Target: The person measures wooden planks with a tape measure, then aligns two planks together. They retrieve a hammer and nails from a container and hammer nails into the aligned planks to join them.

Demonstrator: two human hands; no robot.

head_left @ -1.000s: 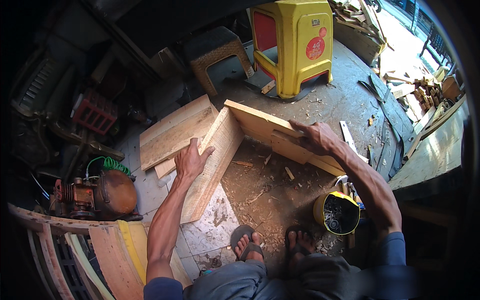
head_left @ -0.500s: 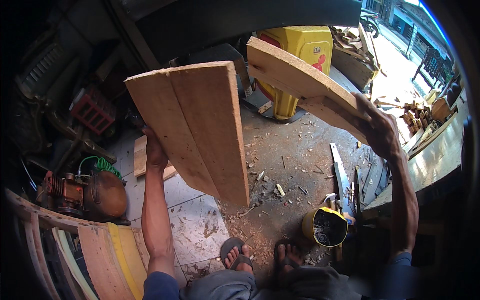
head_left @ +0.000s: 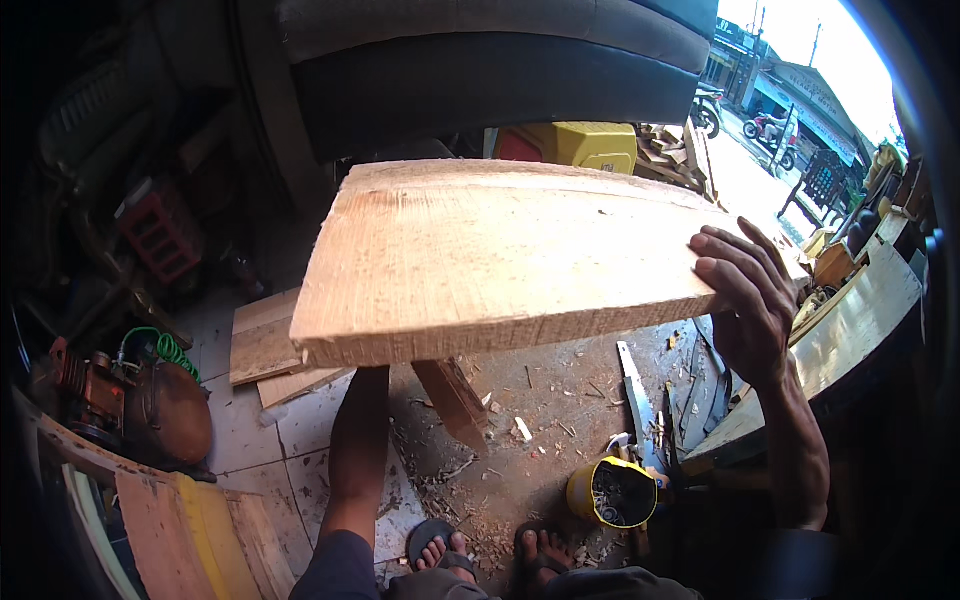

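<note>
A wide, thick wooden board (head_left: 490, 255) is held up in front of me, its broad face turned upward and brightly lit. My right hand (head_left: 750, 300) grips its right end, fingers over the top face and the palm at the edge. My left forearm (head_left: 358, 450) reaches up beneath the board's left part, so my left hand and its fingers are hidden. Below the near edge, beside that forearm, a darker wooden piece (head_left: 450, 400) sticks out; the rest of it is covered.
Wood chips and a hand saw (head_left: 637, 400) lie on the floor near a yellow bucket (head_left: 582, 495). An air compressor (head_left: 170, 415) stands at left, near loose planks (head_left: 262, 340). Behind are a yellow plastic object (head_left: 590, 147) and a dark padded panel (head_left: 500, 90). Scrap wood lines the right.
Two boards were held apart, one at each hand. Now the right-hand board has swung left and tilted flat, covering the left hand and most of the other board.
</note>
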